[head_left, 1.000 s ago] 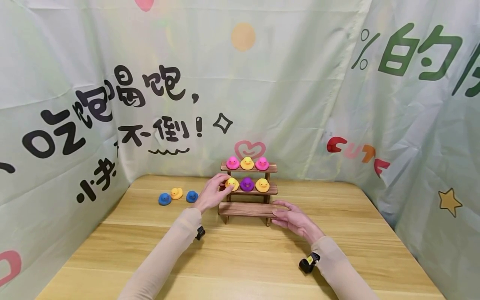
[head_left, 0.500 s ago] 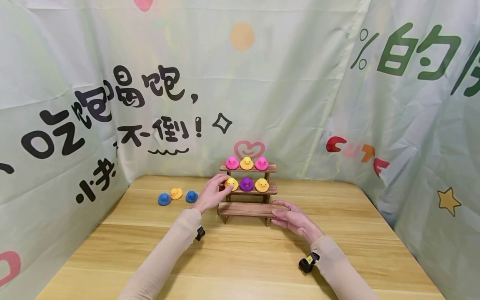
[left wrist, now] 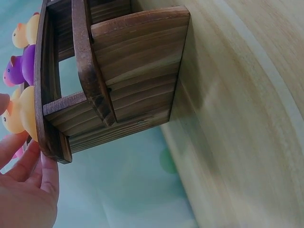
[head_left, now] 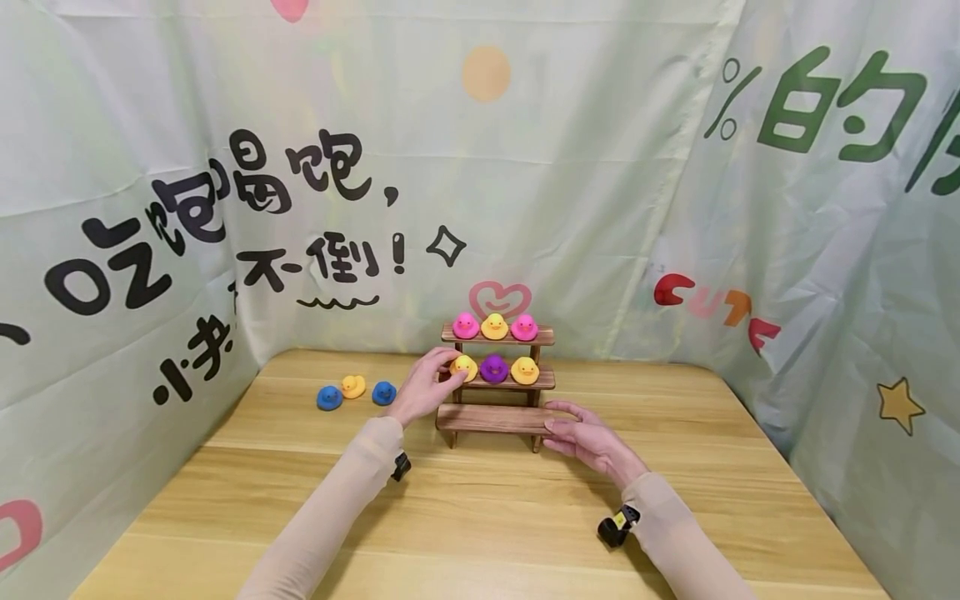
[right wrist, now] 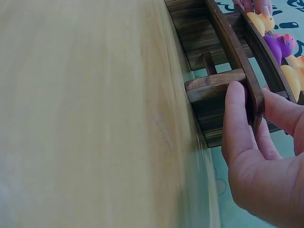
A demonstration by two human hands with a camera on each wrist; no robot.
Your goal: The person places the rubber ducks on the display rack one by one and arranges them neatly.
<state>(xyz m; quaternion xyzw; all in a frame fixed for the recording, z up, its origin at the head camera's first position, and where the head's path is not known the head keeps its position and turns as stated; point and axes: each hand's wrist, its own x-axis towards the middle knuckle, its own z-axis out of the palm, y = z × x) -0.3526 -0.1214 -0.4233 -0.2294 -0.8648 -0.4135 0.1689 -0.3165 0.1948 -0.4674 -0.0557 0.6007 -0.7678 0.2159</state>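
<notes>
Crosswise, the stand (head_left: 487, 419) sits on the table (head_left: 465, 533) ahead of the person, its three tiers running left to right, with a hand at each end. The left hand (head_left: 427, 385) reaches the left end of the middle tier and pinches a yellow duck (head_left: 466, 368) there between thumb and fingers; the duck appears to sit on the board. Right of it, along that same tier, come a purple duck (head_left: 494, 368) and another yellow one (head_left: 525, 371). The right hand (head_left: 592, 442) is lower and nearer the person, gripping the right end of the bottom tier, thumb and fingers closed about the board. Off to the left lie three loose ducks, the left hand much the nearer: a blue duck (head_left: 384, 393) just beside it, then, farther out, a loose yellow duck (head_left: 353, 387) and a second blue duck (head_left: 329, 398) close together.
</notes>
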